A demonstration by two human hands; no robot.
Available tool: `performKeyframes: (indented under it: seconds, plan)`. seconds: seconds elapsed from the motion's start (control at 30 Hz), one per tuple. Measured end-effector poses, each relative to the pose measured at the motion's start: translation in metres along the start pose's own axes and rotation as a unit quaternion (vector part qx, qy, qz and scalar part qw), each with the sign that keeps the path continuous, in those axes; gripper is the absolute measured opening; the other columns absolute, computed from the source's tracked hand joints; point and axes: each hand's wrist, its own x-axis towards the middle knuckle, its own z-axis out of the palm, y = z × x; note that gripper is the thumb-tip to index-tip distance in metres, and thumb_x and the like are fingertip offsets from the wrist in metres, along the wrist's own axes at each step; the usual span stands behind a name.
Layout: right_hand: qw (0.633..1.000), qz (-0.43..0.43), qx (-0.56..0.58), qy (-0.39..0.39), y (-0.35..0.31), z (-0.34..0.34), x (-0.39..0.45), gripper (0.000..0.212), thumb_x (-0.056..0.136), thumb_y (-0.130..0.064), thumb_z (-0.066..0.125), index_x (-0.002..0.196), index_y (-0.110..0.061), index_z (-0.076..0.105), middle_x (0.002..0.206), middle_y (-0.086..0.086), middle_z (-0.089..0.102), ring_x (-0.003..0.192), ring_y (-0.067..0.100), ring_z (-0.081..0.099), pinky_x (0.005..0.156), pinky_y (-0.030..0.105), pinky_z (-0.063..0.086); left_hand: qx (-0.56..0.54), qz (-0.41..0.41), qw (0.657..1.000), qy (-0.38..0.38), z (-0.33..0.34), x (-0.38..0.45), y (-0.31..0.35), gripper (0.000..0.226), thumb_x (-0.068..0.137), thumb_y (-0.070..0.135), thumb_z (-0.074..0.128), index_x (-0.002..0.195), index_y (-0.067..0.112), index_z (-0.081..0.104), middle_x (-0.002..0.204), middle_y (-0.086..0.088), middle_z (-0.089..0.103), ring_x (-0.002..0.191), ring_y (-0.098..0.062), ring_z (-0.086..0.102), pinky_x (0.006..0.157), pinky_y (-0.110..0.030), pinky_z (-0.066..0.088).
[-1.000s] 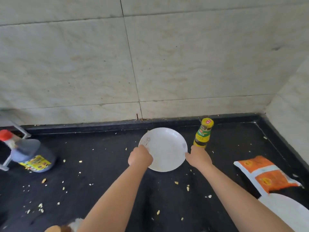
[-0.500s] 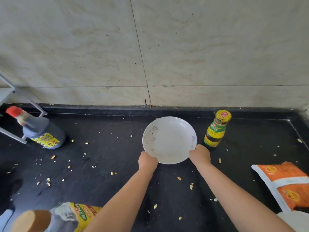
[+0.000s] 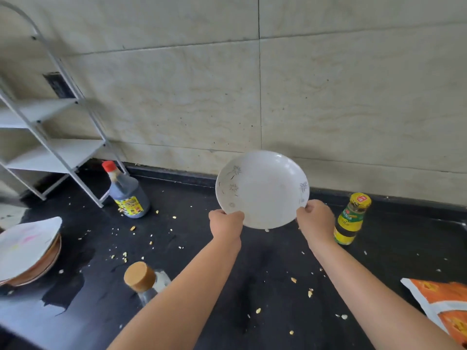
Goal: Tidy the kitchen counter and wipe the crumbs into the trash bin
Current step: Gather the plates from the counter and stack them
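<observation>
Your left hand (image 3: 225,223) and right hand (image 3: 316,219) hold the white plate (image 3: 262,189) off the black counter (image 3: 252,286), tilted toward you, dead centre. Fingers curl round its rim at 7 and 4 o'clock, thumbs on the inner face. Crumbs (image 3: 294,280) scattered across the counter. Yellow-capped bottle (image 3: 351,218) stands at 3 o'clock of the plate; dark sauce bottle (image 3: 127,193) at 9 o'clock, beside the white rack (image 3: 45,137). Stacked plates (image 3: 27,251) far left. Cork-topped bottle (image 3: 141,277) and orange bag (image 3: 439,306) near you.

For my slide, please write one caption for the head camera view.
Both hands, left and right, hold a white plate above a crumb-strewn black counter.
</observation>
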Motion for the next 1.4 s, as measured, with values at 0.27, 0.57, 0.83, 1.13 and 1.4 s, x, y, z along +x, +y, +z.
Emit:
performKeyframes:
  seconds: [0.27,0.57,0.83,1.13,1.4]
  plan:
    - [0.971,-0.027,0.236,-0.012,-0.114,-0.007,-0.091,0.026,0.079,0.005,0.035,0.095,0.013,0.055,0.083,0.012,0.054,0.077,0.025,0.05,0.07,0.036,0.052,-0.159,0.09,0.982,-0.056,-0.11,-0.058,0.06,0.04,0.076,-0.012,0.035,0.104,0.014,0.047,0.093,-0.001,0.053,0.081,-0.02,0.051,0.076,-0.032,0.048]
    - [0.924,0.026,0.3,-0.233,-0.186,0.07,-0.261,0.035,0.092,0.007,0.037,0.124,0.004,0.047,0.086,0.011,0.058,0.077,0.025,0.057,0.063,0.035,0.052,-0.153,0.063,0.984,-0.069,-0.332,-0.079,0.049,0.046,0.079,-0.018,0.027,0.112,0.005,0.05,0.094,-0.007,0.055,0.093,-0.024,0.053,0.086,-0.037,0.051]
    - [0.893,0.066,0.259,-0.362,-0.223,0.188,-0.352,0.031,0.095,0.001,0.041,0.126,0.004,0.045,0.12,0.022,0.054,0.114,0.036,0.053,0.084,0.041,0.045,-0.159,0.022,0.987,0.014,-0.497,-0.066,0.018,0.046,0.08,-0.022,0.031,0.112,0.007,0.049,0.106,-0.009,0.051,0.102,-0.026,0.05,0.087,-0.037,0.05]
    - [0.887,0.049,0.174,-0.425,-0.273,0.32,-0.378,0.025,0.096,-0.006,0.043,0.12,-0.001,0.046,0.106,0.013,0.05,0.086,0.024,0.055,0.064,0.035,0.052,-0.12,-0.035,0.985,0.119,-0.601,0.01,0.008,0.05,0.081,-0.02,0.034,0.129,-0.007,0.042,0.095,-0.018,0.051,0.087,-0.029,0.055,0.061,-0.031,0.056]
    - [0.891,0.016,0.079,-0.446,-0.316,0.421,-0.327,0.036,0.097,-0.009,0.042,0.131,0.003,0.04,0.099,0.021,0.056,0.074,0.024,0.058,0.072,0.034,0.053,-0.067,-0.05,0.987,0.139,-0.635,0.11,0.049,0.045,0.082,-0.021,0.037,0.124,-0.008,0.047,0.078,-0.014,0.048,0.069,-0.022,0.053,0.065,-0.029,0.054]
